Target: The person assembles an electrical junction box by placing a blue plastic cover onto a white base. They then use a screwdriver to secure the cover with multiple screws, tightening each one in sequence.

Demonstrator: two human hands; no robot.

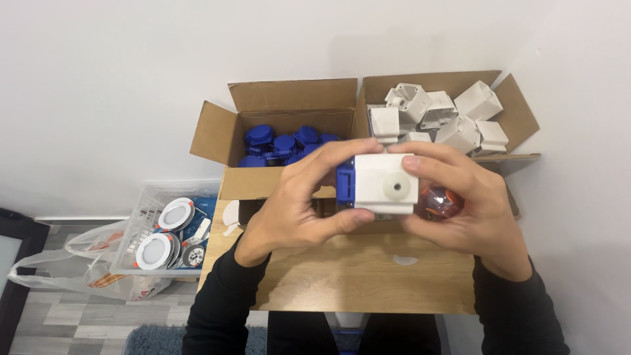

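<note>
Both hands hold one white square plastic box (386, 183) with a round grommet on its face and a blue part (346, 184) fitted on its left side. My left hand (299, 210) grips the blue side, thumb under the box. My right hand (463, 204) grips the right side, and a reddish-orange tool handle (439, 201) shows inside its palm. The box is held above a small wooden table (342, 279).
Two open cardboard cartons stand at the table's back: the left carton (282, 102) holds several blue parts, the right carton (519, 112) several white boxes. A clear bin (148, 197) of round light fittings and a plastic bag (72, 263) sit on the floor at left. White walls behind and to the right.
</note>
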